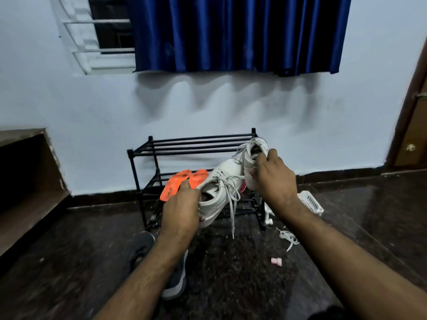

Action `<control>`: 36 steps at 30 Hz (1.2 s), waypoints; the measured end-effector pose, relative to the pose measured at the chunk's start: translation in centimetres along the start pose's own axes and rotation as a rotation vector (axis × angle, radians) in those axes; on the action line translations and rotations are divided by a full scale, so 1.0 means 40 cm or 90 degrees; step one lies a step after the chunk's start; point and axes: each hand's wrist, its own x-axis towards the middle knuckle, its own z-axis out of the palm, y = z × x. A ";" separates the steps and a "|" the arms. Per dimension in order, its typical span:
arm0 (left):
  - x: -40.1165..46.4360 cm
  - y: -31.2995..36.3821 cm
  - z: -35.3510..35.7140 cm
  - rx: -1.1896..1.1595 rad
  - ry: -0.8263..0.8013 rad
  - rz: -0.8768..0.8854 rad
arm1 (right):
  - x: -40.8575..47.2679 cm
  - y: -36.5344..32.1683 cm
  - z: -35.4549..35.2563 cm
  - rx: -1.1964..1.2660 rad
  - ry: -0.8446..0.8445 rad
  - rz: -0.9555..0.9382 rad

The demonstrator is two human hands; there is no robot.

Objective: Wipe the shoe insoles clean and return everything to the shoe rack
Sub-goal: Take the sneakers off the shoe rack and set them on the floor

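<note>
Your forearms reach in from the bottom edge, and under the left one a dark grey shoe point(175, 273) lies on the dark speckled floor point(231, 285). Your left hand point(181, 210) curls around the heel end of a white sneaker point(221, 181) and also pinches two orange insoles point(182, 183), which fan out to the left beside that sneaker. Its laces hang loose toward the floor. Your right hand point(272, 179) grips a second white sneaker point(253, 158) by its opening, held higher and touching the first. Both sneakers are in the air in front of the black shoe rack point(196, 144), which stands against the pale blue wall point(92, 112); the second sneaker is up by the right end of the rack's top shelf. On the floor near the rack's right legs lie a loose white lace point(288, 237), a small pink object point(276, 261) and a white plastic basket point(310, 202). Above the rack hangs a blue curtain point(231, 33).
</note>
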 end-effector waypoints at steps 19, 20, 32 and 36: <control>-0.293 -0.218 0.439 0.226 -0.309 -0.106 | -0.444 0.019 0.444 0.064 -0.317 0.070; -0.293 -0.219 0.459 0.228 -0.329 -0.111 | -0.451 0.026 0.463 0.069 -0.326 0.087; -0.260 -0.152 0.575 -0.044 -0.288 -0.081 | -0.376 0.019 0.478 0.088 -0.184 0.079; -0.236 -0.176 0.599 -0.275 -0.154 -0.114 | -0.381 0.002 0.478 0.161 -0.162 0.041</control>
